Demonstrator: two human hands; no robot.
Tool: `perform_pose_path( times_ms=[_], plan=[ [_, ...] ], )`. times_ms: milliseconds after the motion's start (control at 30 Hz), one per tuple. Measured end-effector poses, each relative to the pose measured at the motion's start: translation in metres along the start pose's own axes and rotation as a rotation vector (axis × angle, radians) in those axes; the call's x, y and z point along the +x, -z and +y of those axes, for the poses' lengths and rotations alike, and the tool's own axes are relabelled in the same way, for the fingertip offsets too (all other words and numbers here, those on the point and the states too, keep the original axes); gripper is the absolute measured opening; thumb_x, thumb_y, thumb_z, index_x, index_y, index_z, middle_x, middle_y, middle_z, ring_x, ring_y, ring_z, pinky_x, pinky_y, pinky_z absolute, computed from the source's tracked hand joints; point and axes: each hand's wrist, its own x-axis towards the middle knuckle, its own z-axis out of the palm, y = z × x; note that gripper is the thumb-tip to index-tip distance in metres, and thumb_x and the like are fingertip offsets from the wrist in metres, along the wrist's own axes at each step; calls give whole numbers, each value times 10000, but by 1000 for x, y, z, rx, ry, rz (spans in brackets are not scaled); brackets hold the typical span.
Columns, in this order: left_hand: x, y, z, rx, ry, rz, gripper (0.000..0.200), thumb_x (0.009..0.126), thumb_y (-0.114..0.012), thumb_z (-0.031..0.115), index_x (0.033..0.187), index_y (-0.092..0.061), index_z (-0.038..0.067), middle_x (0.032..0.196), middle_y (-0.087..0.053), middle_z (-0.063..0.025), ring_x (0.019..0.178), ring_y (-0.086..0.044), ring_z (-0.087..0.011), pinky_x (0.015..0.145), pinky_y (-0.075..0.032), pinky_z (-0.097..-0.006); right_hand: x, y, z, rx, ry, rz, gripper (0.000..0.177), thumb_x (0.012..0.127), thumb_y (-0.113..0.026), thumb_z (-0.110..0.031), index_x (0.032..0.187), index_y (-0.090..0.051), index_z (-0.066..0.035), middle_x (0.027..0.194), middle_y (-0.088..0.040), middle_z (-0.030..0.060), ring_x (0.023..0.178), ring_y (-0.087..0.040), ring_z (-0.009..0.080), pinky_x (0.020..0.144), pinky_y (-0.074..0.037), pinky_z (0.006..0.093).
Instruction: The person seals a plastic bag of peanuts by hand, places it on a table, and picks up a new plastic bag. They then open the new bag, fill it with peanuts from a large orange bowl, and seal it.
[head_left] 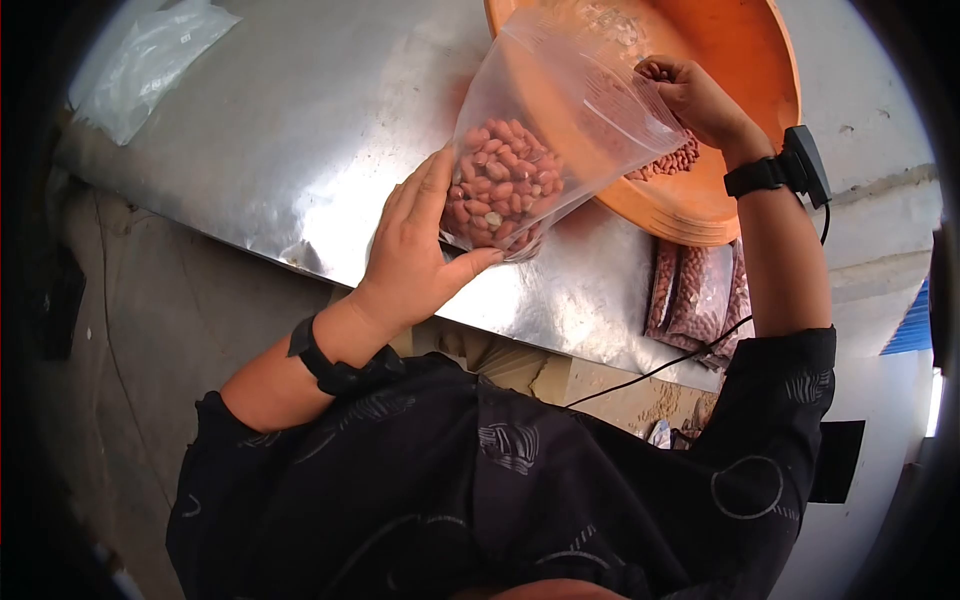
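Note:
My left hand (415, 240) supports a clear zip plastic bag (530, 75) from its side and bottom, thumb and fingers apart around it. Red-skinned peanuts (500, 180) fill the lower part of the bag. Its upper part leans over the rim of an orange basin (700, 215). Beyond the bag's zip edge, over the basin, my right hand (700, 100) is closed with a few peanuts showing at its fingertips. More loose peanuts (675, 160) lie in the basin below that hand, partly hidden by the bag.
Filled bags of peanuts (697, 290) lie on the metal table (280, 130) near its front edge. A clear plastic bag (150, 65) rests at the far left. A black cable (650, 373) runs past the table's edge towards my right arm. Cardboard (515, 365) shows below the edge.

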Motion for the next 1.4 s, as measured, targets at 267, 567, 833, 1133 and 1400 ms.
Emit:
perform_pose_path(
  times_ms=[267,567,833,1133,1400],
  plan=[
    [0,2,1,-9,-1,-22,986,681,-805,283,1426,-239,-29,1359,-410,-243,1233,-421,-390,1033,-345,-435,-52,-14,-135,87,260,-130,44,878,-611,-52,908,-610,-19,728,-558,-12,592,-519,64,510,-434,198],
    [-1,0,1,60,-25,13,972,694,-805,218,1451,-231,15,1347,-443,-211,1231,-481,-324,1007,-401,-375,-44,-65,-145,-663,444,-158,127,831,-628,-62,919,-623,30,749,-604,62,701,-569,143,635,-473,265],
    [2,6,-1,-169,78,12,979,713,-800,330,1449,-234,19,1374,-410,-230,1274,-415,-369,1055,-338,-426,-78,-46,-134,-361,309,84,267,909,-593,-181,1131,-612,-33,984,-642,93,839,-593,161,710,-486,264],
    [76,68,25,-528,151,111,412,871,-680,182,1215,-579,-22,1179,-592,-105,1102,-524,-157,956,-420,-268,-114,-68,-52,162,215,254,356,883,-618,-133,1202,-566,15,889,-603,10,665,-536,44,588,-457,179],
    [104,44,44,-689,277,35,325,890,-654,160,1140,-611,-44,1057,-658,-98,1025,-577,-141,920,-441,-268,-94,-112,-27,581,252,521,238,875,-661,-143,1047,-639,20,810,-650,39,680,-615,82,593,-507,184]
  ],
)
